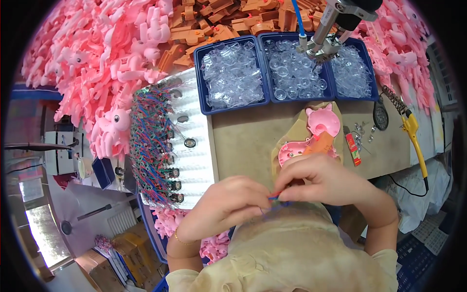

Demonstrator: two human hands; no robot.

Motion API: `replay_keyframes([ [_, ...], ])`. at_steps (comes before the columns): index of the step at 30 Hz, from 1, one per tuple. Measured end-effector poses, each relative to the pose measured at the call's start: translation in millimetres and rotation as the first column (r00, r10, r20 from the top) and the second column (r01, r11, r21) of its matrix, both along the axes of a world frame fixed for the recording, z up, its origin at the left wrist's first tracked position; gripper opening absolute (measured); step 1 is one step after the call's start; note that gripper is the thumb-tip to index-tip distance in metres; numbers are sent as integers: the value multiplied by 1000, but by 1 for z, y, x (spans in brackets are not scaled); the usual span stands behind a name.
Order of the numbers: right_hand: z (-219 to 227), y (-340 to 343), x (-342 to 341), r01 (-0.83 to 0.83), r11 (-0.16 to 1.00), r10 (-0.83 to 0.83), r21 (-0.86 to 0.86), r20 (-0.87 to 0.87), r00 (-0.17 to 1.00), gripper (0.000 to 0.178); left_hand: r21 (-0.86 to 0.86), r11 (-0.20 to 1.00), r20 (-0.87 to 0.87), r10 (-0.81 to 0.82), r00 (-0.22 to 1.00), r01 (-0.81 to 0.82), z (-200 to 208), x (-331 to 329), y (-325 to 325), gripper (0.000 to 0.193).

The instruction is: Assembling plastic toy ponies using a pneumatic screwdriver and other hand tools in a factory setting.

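Close to my body, a small bundle of red and blue wires (280, 198) lies between my fingertips. My left hand (236, 202) is closed in a pinch on one end of it, and my right hand (316, 181) grips the other. Whatever the wires join is hidden by the fingers. Just beyond my hands, a pink toy shell half (323, 121) rests in a tan holder (297, 130). A second pink shell part (290, 152) lies there too, with an orange piece (321, 145) across it, partly behind my right hand.
Wired circuit boards with small speakers (153, 146) cover a white tray (202, 160) at left. Blue bins (233, 108) of clear plastic parts stand behind. Pink toy bodies (112, 63) and orange parts (253, 24) are heaped beyond. A metal tool (323, 46) hangs overhead; a yellow tool (413, 129) lies right.
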State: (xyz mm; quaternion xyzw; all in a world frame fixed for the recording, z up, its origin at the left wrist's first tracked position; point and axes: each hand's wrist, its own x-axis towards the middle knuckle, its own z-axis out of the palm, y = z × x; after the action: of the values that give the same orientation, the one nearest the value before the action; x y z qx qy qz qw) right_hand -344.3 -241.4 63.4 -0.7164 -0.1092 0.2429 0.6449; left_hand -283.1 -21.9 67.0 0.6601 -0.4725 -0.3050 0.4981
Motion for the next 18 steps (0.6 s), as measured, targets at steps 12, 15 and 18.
replay_keyframes([
  [12, -9, -7, -15, 458, 826, -225, 328, -554, 802, 23, 194, 873, -763, 421, 490, -447, -22, -15, -13, 11],
  [15, -5, -11, -20, 395, 872, -247, 289, -436, 865, 23, 198, 887, -774, 403, 489, -417, -23, -16, -11, 13],
  [18, 0, -14, -24, 363, 880, -234, 305, -387, 892, 24, 112, 913, -742, 339, 578, -392, -21, -15, -13, 14],
])
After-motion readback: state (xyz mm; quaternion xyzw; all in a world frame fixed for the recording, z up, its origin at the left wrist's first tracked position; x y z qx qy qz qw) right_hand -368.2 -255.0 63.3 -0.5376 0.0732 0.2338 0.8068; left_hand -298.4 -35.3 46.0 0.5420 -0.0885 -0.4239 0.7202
